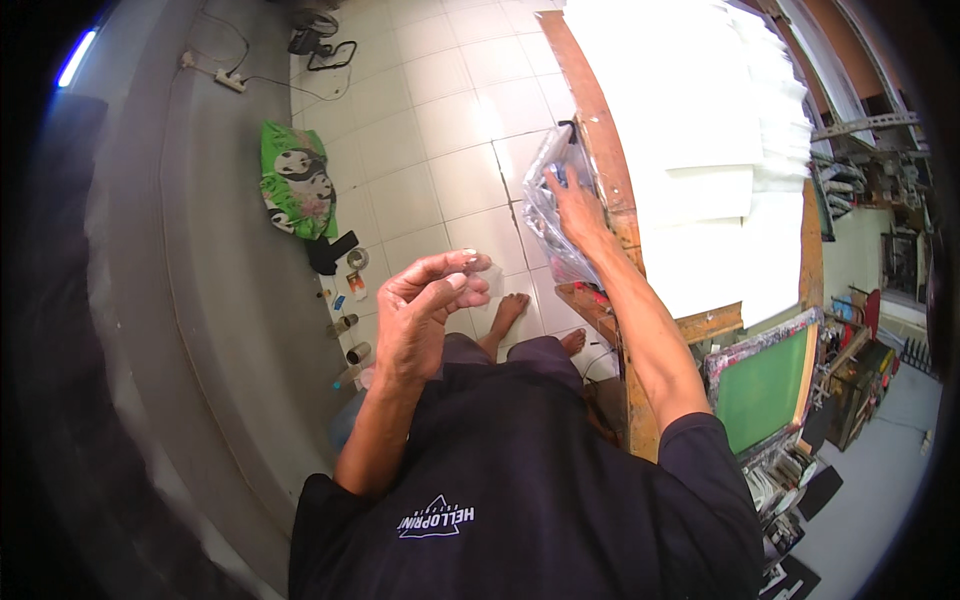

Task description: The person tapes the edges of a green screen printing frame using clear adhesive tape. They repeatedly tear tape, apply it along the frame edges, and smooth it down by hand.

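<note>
My left hand (425, 305) is raised in front of my body, its fingers curled toward the thumb. A small see-through piece of film (493, 283) shows at its fingertips; its exact shape is hard to make out. My right arm stretches forward along the table edge. At its end, my right hand (578, 210) reaches into the mouth of a clear plastic bag (540, 215) hanging at the table's side. The fingers there are apart, and some crumpled contents show beneath them. Whether they touch those contents, I cannot tell.
Stacked white sheets (690, 110) cover most of the wooden table (612, 150) on the right. A screen frame with green mesh (765, 385) leans near its close end. On the tiled floor lie a green panda-print bag (298, 180), a tape roll (357, 259) and a fan (313, 30).
</note>
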A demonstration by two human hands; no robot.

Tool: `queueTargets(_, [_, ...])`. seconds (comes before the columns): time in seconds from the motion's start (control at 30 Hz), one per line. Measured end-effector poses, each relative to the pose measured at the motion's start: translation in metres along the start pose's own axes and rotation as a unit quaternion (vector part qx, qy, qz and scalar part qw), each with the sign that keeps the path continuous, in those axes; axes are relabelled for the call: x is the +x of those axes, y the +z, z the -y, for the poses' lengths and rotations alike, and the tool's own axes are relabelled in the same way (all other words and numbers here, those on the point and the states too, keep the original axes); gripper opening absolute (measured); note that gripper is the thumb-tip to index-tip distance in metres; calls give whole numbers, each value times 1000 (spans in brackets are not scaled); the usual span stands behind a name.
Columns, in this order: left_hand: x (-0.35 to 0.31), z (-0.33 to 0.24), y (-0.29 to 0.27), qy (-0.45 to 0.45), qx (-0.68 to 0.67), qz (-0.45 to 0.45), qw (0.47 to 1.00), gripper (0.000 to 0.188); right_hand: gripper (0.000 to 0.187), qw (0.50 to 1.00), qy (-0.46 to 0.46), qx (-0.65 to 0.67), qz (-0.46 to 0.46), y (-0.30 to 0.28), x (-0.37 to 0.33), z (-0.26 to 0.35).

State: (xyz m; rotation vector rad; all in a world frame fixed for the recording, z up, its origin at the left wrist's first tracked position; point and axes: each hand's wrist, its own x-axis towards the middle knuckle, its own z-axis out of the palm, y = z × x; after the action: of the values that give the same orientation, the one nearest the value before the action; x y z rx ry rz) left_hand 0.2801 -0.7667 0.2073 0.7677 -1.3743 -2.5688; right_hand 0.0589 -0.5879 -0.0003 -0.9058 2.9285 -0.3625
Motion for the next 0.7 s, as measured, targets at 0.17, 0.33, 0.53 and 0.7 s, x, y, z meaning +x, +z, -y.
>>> queueTargets(0.17, [-3,-7,0,5,-34,27,999,26,23,992,42,117,-28,-23,-9,2])
queueTargets(0.33, [-14,-7,16,47,49,18,998,23,14,901,-56,417,-103,-158,-42,67])
queueTargets(0.53, [-20,2,36,93,122,22,988,24,17,888,-238,355,-168,-229,-89,103])
queueTargets(0.7, [-27,6,43,120,200,41,972,25,16,903,-250,299,-181,-229,-101,99])
